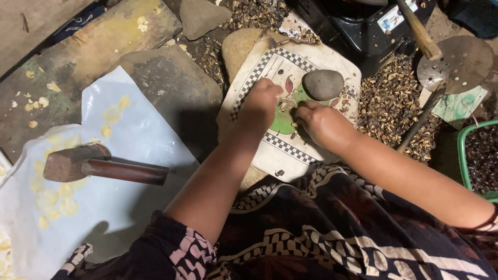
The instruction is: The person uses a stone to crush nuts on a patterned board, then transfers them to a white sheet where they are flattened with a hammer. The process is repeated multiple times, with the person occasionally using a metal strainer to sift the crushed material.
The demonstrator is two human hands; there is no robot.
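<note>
Lap cloth (332, 233), dark with a pale checked border, nearest the camera; both forearms reach out over it.

Left hand (261, 101): knuckles up on the patterned board (290, 148), fingers curled down onto small pieces at the board's middle; whether they pinch one cannot be told.

Right hand (322, 124): just beside the left, fingers bent and closed loosely over the same spot, apparently picking at a small shelled piece (293, 124). Judged step: sorting kernel from shell on the board; a next move would call for a fine pinch and a clean lift clear of the husk scraps.

Round grey stone (323, 84): resting on the board, touching neither hand clearly, just beyond the right fingers.

Wooden mallet (85, 165): lying on the white sheet (129, 135) at left, well apart from the hands; pale flattened discs (49, 199) scattered around it.

Husk heap (389, 98): dark shells on the floor right of the board.

Green basket (463, 155): right edge, holding dark seeds.

Perforated metal ladle (459, 62): far right.

Black container (363, 26): farthest back, contents not visible.
</note>
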